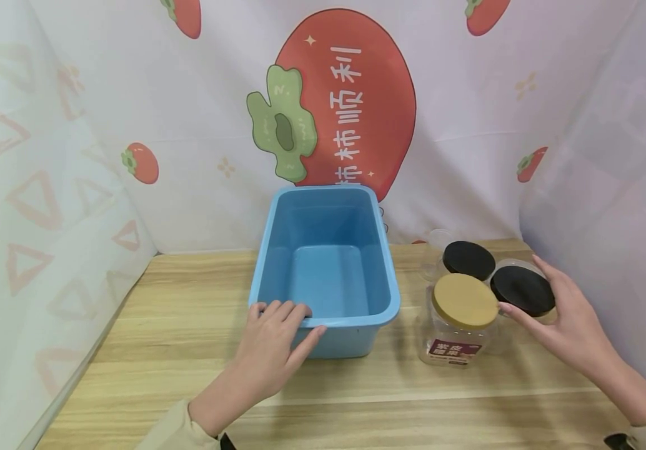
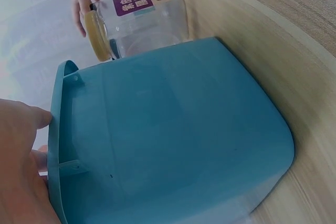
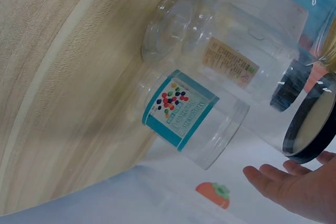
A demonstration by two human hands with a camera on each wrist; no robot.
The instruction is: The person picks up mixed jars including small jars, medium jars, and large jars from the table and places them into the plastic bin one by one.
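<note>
Tub [image 1: 351, 340] at left hand [image 1: 272, 340] is plain blue, lid [image 1: 522, 290] by right hand [image 1: 573, 325] black, jar [image 1: 441, 325] between hands clear with gold cap [image 1: 465, 301] and purple label [image 1: 454, 351], table [image 1: 160, 331] below streaked pale brown, cloth [image 1: 205, 87] beyond both white with red-and-green fruits [image 1: 370, 81].

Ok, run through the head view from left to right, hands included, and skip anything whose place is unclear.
Left hand → blue tub → gold-lidded jar → rightmost black-lidded jar → right hand.

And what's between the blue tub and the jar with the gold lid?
Just bare table between the tub and jar, in the head view.
</note>
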